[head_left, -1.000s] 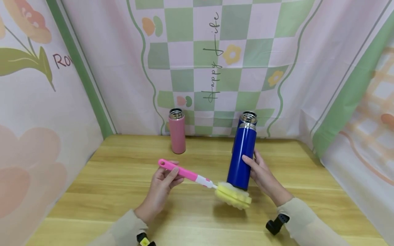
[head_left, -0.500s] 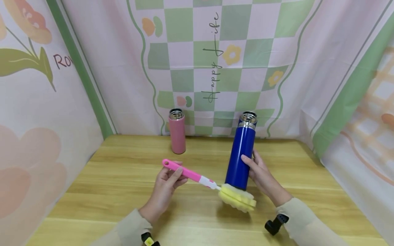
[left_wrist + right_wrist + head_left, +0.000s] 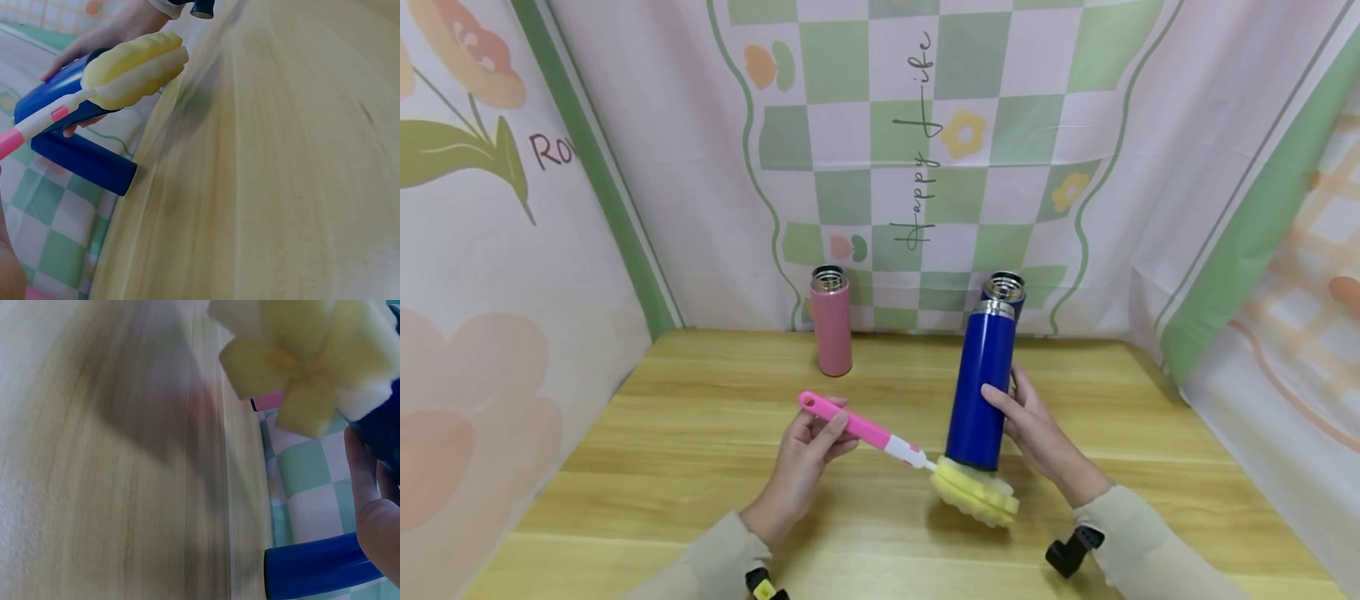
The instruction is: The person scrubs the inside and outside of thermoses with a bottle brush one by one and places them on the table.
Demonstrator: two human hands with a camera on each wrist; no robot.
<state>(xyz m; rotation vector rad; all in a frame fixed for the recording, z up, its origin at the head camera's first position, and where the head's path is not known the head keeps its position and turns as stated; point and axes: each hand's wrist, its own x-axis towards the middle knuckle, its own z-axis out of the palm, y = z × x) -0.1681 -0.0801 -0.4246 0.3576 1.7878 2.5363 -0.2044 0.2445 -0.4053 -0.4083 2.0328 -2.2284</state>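
Observation:
My left hand pinches the pink handle of a sponge bottle brush, whose yellow and white foam head points right. In my right hand is a blue thermos flask, lidless and lifted off the table, leaning slightly to the right at its top. The foam head lies against or just below the base of that flask; in the left wrist view the foam overlaps the flask. In the right wrist view the foam's end appears close up, and the right hand is partly cut off.
A second blue flask, uncapped, stands behind the held one and is mostly hidden by it. Farther left, an uncapped pink flask stands upright on the wooden table. A patterned curtain hangs behind the table.
The left hand has carried the brush slightly right. The right hand has moved the blue flask a little left and lower, so its mouth no longer covers the rear flask's neck as much.

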